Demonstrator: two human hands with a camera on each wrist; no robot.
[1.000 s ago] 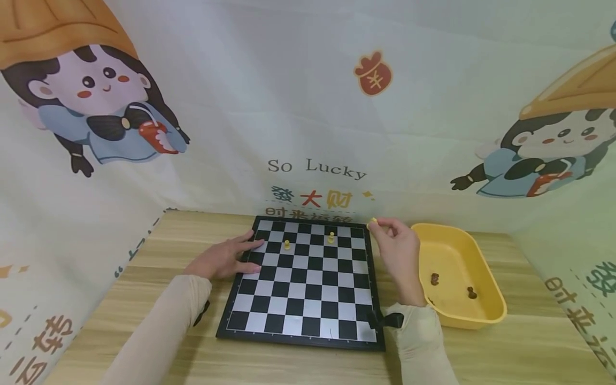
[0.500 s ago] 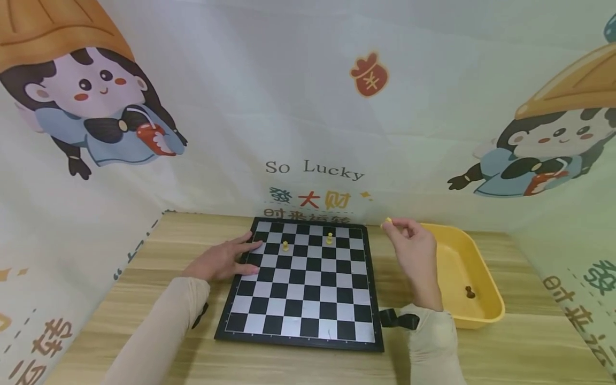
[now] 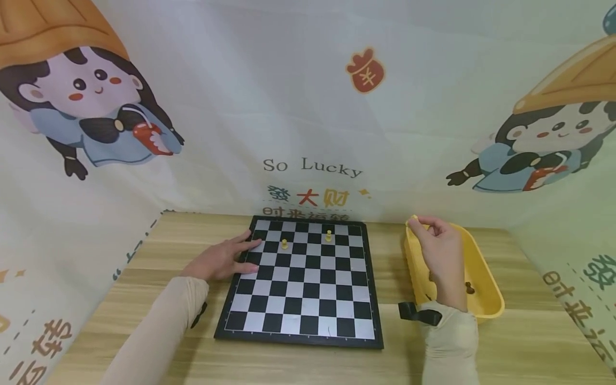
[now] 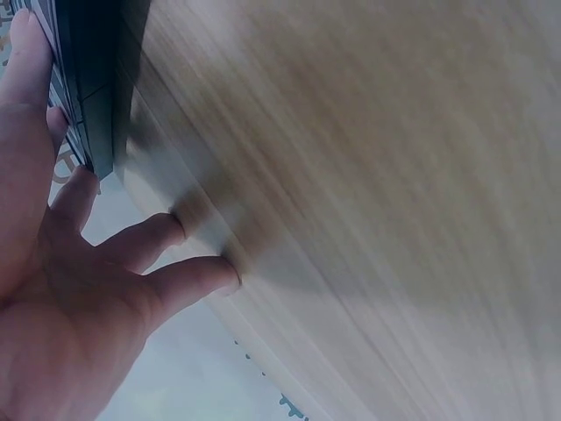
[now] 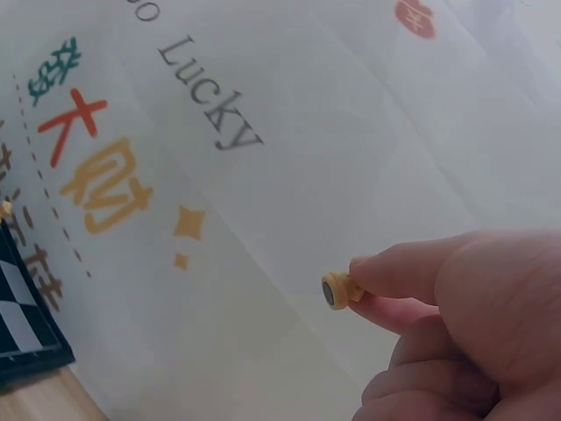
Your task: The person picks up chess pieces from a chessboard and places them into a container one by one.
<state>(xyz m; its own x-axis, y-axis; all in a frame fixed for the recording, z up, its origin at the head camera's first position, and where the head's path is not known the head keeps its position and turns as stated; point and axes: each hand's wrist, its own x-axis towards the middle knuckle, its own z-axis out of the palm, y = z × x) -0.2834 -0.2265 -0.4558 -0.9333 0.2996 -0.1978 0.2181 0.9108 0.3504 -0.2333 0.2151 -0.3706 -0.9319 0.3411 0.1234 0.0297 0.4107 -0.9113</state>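
Observation:
My right hand (image 3: pixel 439 250) pinches a small yellow chess piece (image 5: pixel 336 289) between thumb and forefinger; the dark disc on its base shows in the right wrist view. The hand is above the left side of a yellow plastic tub (image 3: pixel 486 267). My left hand (image 3: pixel 222 259) rests at the left edge of a black-and-white chessboard (image 3: pixel 308 276), fingers spread and straight. In the left wrist view two of its fingertips touch the table beside the board. Two yellow chess pieces stand on the board, a left piece (image 3: pixel 284 244) and a right piece (image 3: pixel 329 235).
A dark brown chess piece (image 3: pixel 469 288) lies in the tub; other brown bits there are mostly hidden behind my right hand. The wood-grain table (image 3: pixel 269 363) meets a printed cloth backdrop (image 3: pixel 269 107) behind the board.
My right hand has moved right, from the board's far right corner to over the tub, carrying the yellow chess piece. My left hand stays at the board's left edge.

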